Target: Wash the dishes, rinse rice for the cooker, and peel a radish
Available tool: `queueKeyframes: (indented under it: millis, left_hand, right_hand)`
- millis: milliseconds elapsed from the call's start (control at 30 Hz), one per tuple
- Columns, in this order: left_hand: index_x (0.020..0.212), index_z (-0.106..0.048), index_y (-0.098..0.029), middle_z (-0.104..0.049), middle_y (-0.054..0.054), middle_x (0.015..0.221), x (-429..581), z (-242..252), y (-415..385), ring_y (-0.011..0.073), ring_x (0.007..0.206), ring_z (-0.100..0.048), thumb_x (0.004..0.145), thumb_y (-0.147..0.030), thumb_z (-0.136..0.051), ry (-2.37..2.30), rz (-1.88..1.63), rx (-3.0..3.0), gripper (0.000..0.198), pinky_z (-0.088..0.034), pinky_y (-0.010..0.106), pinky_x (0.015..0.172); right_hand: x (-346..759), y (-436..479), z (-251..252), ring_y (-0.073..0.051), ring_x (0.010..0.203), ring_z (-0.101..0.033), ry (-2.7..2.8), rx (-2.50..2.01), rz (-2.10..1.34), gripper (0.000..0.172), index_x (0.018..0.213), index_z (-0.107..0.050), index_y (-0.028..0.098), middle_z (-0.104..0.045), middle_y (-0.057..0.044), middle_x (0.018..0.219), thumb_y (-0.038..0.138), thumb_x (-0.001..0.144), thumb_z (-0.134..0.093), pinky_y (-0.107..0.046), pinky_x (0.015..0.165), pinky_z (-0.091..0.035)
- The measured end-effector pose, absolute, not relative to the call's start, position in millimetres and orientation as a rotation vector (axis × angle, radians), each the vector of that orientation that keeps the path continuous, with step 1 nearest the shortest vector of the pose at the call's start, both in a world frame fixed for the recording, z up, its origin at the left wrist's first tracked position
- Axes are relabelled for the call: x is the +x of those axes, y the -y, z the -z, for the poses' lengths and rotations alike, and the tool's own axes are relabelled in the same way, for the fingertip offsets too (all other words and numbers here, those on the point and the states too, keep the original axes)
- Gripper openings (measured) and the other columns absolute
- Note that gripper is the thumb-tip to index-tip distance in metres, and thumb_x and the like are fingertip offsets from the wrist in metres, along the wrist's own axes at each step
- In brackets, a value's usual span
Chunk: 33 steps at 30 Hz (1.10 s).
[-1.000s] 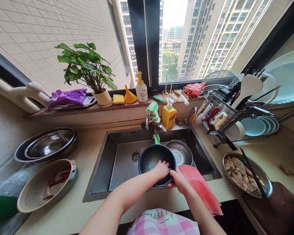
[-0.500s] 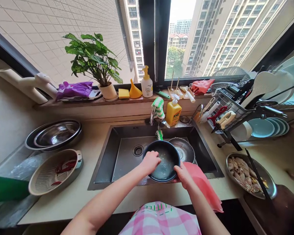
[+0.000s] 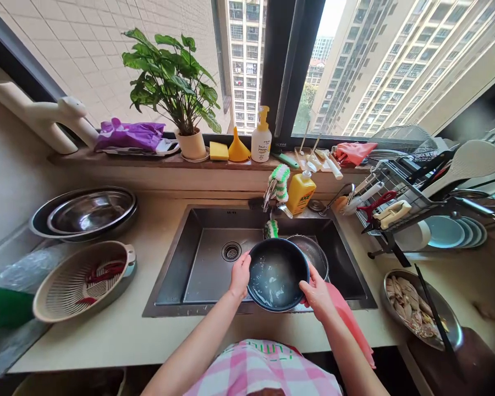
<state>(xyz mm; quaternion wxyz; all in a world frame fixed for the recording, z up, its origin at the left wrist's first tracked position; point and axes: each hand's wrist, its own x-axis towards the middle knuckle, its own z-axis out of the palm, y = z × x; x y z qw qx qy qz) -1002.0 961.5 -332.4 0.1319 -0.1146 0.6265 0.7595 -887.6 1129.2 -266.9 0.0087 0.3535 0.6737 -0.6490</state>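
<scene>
A dark blue bowl (image 3: 278,275) with cloudy water in it is held over the front of the steel sink (image 3: 208,264). My left hand (image 3: 241,275) grips its left rim. On the right side, my right hand (image 3: 314,291) holds the rim with the thumb on top. Behind the bowl, a round glass lid or strainer (image 3: 315,256) lies in the sink, partly hidden. The faucet (image 3: 268,195), with a green-and-white cloth (image 3: 279,181) draped on it, stands at the back. A pink cloth (image 3: 348,322) hangs over the sink's front edge by my right forearm.
Left of the sink sit metal bowls (image 3: 93,212) and a beige colander (image 3: 61,297) with red peppers. On the right are a dish rack (image 3: 400,190) and a steel bowl of raw meat (image 3: 412,302) with chopsticks. A yellow detergent bottle (image 3: 301,192) stands behind the sink.
My left hand has moved from inside the bowl to its left rim. My right hand keeps its hold on the right side. The camera view has shifted slightly.
</scene>
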Motion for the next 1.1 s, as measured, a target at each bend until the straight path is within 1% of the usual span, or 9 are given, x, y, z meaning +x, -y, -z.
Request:
queueKeyframes:
  millis: [100, 167, 267, 367, 533, 667, 867, 933, 1100]
  left_hand:
    - [0.101, -0.071, -0.018, -0.066, 0.009, 0.122, -1002, 329, -962, 0.0226, 0.121, -0.055, 0.081, -0.027, -0.059, -1.705, -2.293, -0.424, 0.024, -0.034, 0.038, 0.110]
    - [0.102, -0.070, -0.020, -0.065, 0.007, 0.124, -1003, 328, -963, 0.0219, 0.124, -0.052, 0.082, -0.028, -0.058, -1.634, -2.336, -0.473, 0.025, -0.033, 0.037, 0.111]
    - [0.101, -0.071, -0.019, -0.067, 0.008, 0.121, -1001, 329, -969, 0.0229, 0.121, -0.055, 0.082, -0.030, -0.058, -1.526, -2.368, -0.522, 0.026, -0.036, 0.039, 0.109]
    - [0.101, -0.071, -0.018, -0.068, 0.008, 0.120, -996, 331, -977, 0.0228, 0.119, -0.056, 0.081, -0.031, -0.059, -1.431, -2.379, -0.540, 0.026, -0.038, 0.039, 0.108]
    - [0.101, -0.072, -0.018, -0.066, 0.010, 0.122, -986, 338, -986, 0.0257, 0.121, -0.055, 0.078, -0.035, -0.064, -1.316, -2.352, -0.559, 0.030, -0.038, 0.042, 0.107]
    - [0.101, -0.072, -0.019, -0.065, 0.009, 0.124, -984, 342, -991, 0.0246, 0.123, -0.053, 0.077, -0.037, -0.066, -1.262, -2.341, -0.557, 0.031, -0.036, 0.040, 0.108]
    - [0.107, -0.070, -0.020, -0.066, 0.008, 0.123, -982, 345, -995, 0.0245, 0.117, -0.057, 0.077, -0.043, -0.065, -1.166, -2.307, -0.569, 0.039, -0.040, 0.041, 0.104]
    - [0.109, -0.070, -0.020, -0.066, 0.008, 0.122, -981, 347, -995, 0.0239, 0.116, -0.058, 0.077, -0.044, -0.064, -1.145, -2.299, -0.584, 0.040, -0.040, 0.040, 0.104]
    - [0.108, -0.069, -0.020, -0.067, 0.007, 0.121, -979, 353, -995, 0.0227, 0.114, -0.059, 0.079, -0.046, -0.060, -1.099, -2.284, -0.646, 0.041, -0.043, 0.037, 0.101]
  right_hand:
    - [-890, -1129, 251, -0.012, 0.032, -0.044, -2.164, 1.105, 1.968, 0.087, 0.144, -0.033, 0.021, -0.046, 0.009, 0.046, 0.021, 0.058, -0.049, -0.020, 0.032, -0.033]
    - [-892, -1129, 239, -0.011, 0.032, -0.042, -2.183, 1.101, 1.962, 0.086, 0.143, -0.036, 0.020, -0.043, 0.010, 0.044, 0.021, 0.059, -0.050, -0.020, 0.033, -0.033]
    - [-895, -1128, 223, -0.010, 0.031, -0.041, -2.205, 1.091, 1.961, 0.083, 0.142, -0.039, 0.018, -0.040, 0.010, 0.042, 0.023, 0.060, -0.051, -0.019, 0.032, -0.032]
    - [-896, -1129, 210, -0.010, 0.031, -0.041, -2.261, 1.091, 1.902, 0.081, 0.141, -0.041, 0.018, -0.046, 0.009, 0.045, 0.024, 0.060, -0.051, -0.020, 0.032, -0.034]
    - [-896, -1135, 200, -0.013, 0.031, -0.048, -2.341, 1.154, 1.762, 0.078, 0.139, -0.044, 0.017, -0.053, 0.007, 0.049, 0.025, 0.062, -0.052, -0.021, 0.032, -0.036]
    - [-896, -1139, 199, -0.014, 0.032, -0.051, -2.387, 1.152, 1.719, 0.075, 0.137, -0.047, 0.017, -0.052, 0.007, 0.046, 0.025, 0.062, -0.053, -0.021, 0.033, -0.036]
    - [-900, -1138, 195, -0.015, 0.033, -0.051, -2.415, 1.160, 1.649, 0.073, 0.135, -0.048, 0.019, -0.050, 0.008, 0.043, 0.025, 0.063, -0.052, -0.023, 0.034, -0.039]
    - [-901, -1137, 194, -0.014, 0.033, -0.050, -2.418, 1.174, 1.635, 0.072, 0.135, -0.049, 0.020, -0.051, 0.008, 0.045, 0.025, 0.063, -0.053, -0.023, 0.035, -0.040]
    - [-906, -1134, 193, -0.012, 0.034, -0.050, -2.427, 1.167, 1.611, 0.070, 0.135, -0.049, 0.021, -0.059, 0.005, 0.057, 0.025, 0.065, -0.053, -0.024, 0.036, -0.042]
